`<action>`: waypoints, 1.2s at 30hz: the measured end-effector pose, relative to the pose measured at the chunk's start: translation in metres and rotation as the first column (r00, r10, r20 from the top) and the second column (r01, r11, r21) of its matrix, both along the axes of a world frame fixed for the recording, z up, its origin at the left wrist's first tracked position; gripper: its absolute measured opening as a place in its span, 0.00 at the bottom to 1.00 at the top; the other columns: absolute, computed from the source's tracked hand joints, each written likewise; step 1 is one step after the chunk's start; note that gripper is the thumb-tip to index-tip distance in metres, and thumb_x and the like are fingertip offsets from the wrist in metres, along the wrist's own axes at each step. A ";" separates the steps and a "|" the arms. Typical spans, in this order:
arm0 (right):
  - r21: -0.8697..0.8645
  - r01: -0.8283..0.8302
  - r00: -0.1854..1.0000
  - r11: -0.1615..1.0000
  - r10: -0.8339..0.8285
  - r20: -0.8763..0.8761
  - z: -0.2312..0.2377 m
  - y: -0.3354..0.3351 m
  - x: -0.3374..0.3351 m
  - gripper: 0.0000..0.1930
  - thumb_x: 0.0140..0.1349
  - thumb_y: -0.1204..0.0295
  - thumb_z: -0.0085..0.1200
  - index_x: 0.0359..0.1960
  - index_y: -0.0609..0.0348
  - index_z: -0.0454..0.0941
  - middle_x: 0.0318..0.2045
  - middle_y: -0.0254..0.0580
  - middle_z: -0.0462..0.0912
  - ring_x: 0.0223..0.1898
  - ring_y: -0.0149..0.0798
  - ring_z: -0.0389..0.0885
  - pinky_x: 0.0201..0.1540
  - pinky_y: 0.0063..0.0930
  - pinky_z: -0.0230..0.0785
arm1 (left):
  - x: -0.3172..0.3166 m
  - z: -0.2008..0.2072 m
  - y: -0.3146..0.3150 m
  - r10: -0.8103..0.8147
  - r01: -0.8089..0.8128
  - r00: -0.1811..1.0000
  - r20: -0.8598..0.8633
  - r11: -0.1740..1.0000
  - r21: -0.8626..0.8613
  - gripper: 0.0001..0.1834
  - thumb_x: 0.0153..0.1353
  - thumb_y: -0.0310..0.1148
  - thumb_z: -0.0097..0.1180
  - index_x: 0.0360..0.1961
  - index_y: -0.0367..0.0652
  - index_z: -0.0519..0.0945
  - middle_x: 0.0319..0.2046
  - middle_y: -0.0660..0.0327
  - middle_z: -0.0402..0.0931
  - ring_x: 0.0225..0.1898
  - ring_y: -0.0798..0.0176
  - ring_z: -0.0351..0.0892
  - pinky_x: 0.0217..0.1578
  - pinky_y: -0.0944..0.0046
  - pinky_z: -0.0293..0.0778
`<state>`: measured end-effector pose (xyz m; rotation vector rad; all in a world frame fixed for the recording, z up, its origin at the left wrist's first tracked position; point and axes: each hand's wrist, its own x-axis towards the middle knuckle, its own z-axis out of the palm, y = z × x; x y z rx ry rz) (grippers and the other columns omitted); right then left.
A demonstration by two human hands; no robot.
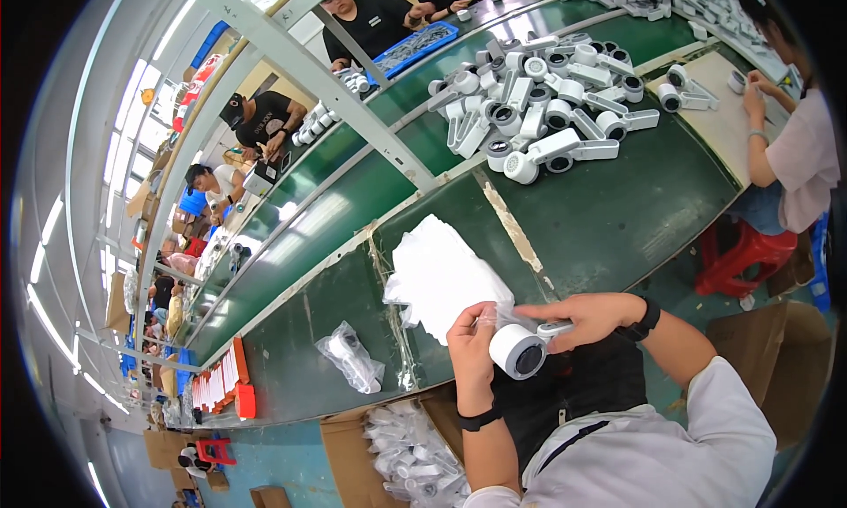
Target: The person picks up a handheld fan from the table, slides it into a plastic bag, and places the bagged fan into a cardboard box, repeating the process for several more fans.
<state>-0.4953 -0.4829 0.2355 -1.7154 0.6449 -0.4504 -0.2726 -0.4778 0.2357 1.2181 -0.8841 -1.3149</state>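
Observation:
Close to my body, both hands are at a white device [517, 350] with a thick cylindrical head, a dark round face and a short handle. My right hand [582, 318] is closed around the handle, its forefinger stretched toward the left hand. My left hand [475, 340] is closed beside the head, pinching what looks like a clear plastic bag [505, 316]; how far the bag covers the device I cannot tell. Just beyond the hands lies a stack of thin white bags [441, 274] on the green table [609, 230]. A bagged white device [353, 358] rests to the left.
A heap of similar devices [547, 102] covers the far table. Bagged ones fill a cardboard box [348, 455] below the edge. A metal post [353, 111] slants across the line. A co-worker [798, 146] sits at right by a red stool [745, 256]; an open carton [776, 353] stands near.

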 end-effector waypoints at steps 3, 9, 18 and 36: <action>0.089 -0.052 0.994 0.995 0.061 -0.093 0.005 -0.004 0.007 0.32 0.62 0.60 0.55 0.68 0.39 0.60 0.33 0.44 0.82 0.30 0.41 0.79 0.39 0.29 0.71 | 0.012 -0.003 0.002 -0.031 0.032 0.999 0.022 0.999 -0.037 0.10 0.62 0.28 0.60 0.40 0.32 0.81 0.29 0.64 0.79 0.26 0.75 0.74 0.26 0.76 0.68; -0.206 0.188 0.896 0.960 -0.254 -0.364 0.015 0.007 0.015 0.29 0.61 0.58 0.52 0.65 0.38 0.64 0.35 0.45 0.84 0.34 0.50 0.82 0.38 0.38 0.72 | 0.023 0.005 0.003 -0.068 0.069 0.993 0.099 0.998 -0.003 0.08 0.60 0.26 0.60 0.40 0.34 0.81 0.29 0.65 0.77 0.27 0.77 0.71 0.26 0.76 0.66; -0.326 0.430 0.791 0.842 -0.526 -0.314 -0.001 0.016 0.033 0.29 0.61 0.61 0.53 0.65 0.45 0.63 0.36 0.50 0.83 0.35 0.53 0.81 0.37 0.40 0.73 | -0.014 0.012 0.010 0.273 0.154 0.694 0.666 0.847 -0.508 0.07 0.55 0.23 0.61 0.37 0.37 0.83 0.29 0.60 0.73 0.27 0.66 0.73 0.27 0.69 0.69; 0.495 0.469 0.585 0.732 -0.677 0.447 -0.044 0.010 0.067 0.21 0.62 0.76 0.55 0.57 0.61 0.69 0.46 0.37 0.78 0.45 0.30 0.77 0.49 0.24 0.70 | 0.000 -0.039 0.032 -0.041 0.070 0.993 0.107 0.956 -0.283 0.25 0.57 0.23 0.60 0.56 0.37 0.68 0.48 0.61 0.69 0.48 0.66 0.68 0.48 0.67 0.68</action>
